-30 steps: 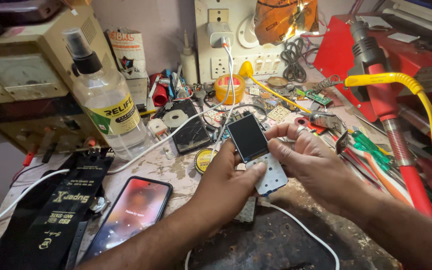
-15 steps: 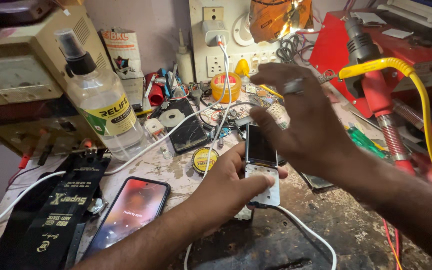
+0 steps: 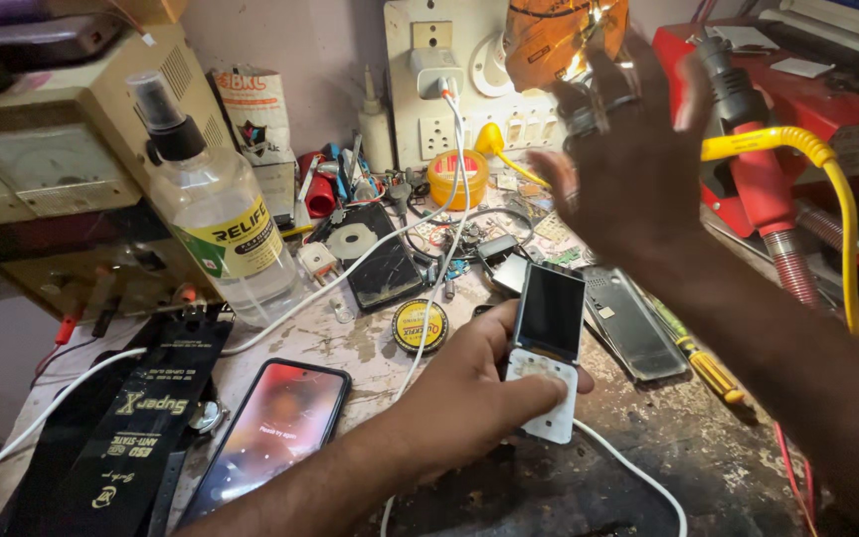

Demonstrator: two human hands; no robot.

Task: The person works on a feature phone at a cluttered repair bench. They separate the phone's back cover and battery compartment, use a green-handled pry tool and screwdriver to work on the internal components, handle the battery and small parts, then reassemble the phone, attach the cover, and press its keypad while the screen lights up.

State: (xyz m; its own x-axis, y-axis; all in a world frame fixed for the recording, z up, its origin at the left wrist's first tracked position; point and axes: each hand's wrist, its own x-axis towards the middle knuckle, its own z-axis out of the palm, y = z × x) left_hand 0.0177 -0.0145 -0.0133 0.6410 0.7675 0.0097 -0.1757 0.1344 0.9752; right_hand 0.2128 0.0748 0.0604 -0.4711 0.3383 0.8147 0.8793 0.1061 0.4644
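My left hand [image 3: 469,393] grips a small stripped keypad phone [image 3: 547,353] with a dark screen and a white keypad, holding it just above the worn bench. Raised high in front of the wall sockets, my right hand [image 3: 638,164] has its fingers spread and holds nothing. A dark phone back cover [image 3: 628,323] lies on the bench below that hand, with a yellow-handled screwdriver [image 3: 703,368] beside it. A white cable [image 3: 638,477] runs under the phone toward the front edge.
A lit smartphone [image 3: 275,433] lies at the front left beside a black anti-static strip [image 3: 141,428]. A clear spray bottle [image 3: 216,224] stands at the left. A round yellow tin [image 3: 420,325], a wall socket board [image 3: 449,80], a red hot-air tool [image 3: 758,169] and a yellow hose [image 3: 827,199] crowd the back and right.
My right hand left the phone, rose toward the socket board and opened wide. My left hand kept the phone and turned it more upright.
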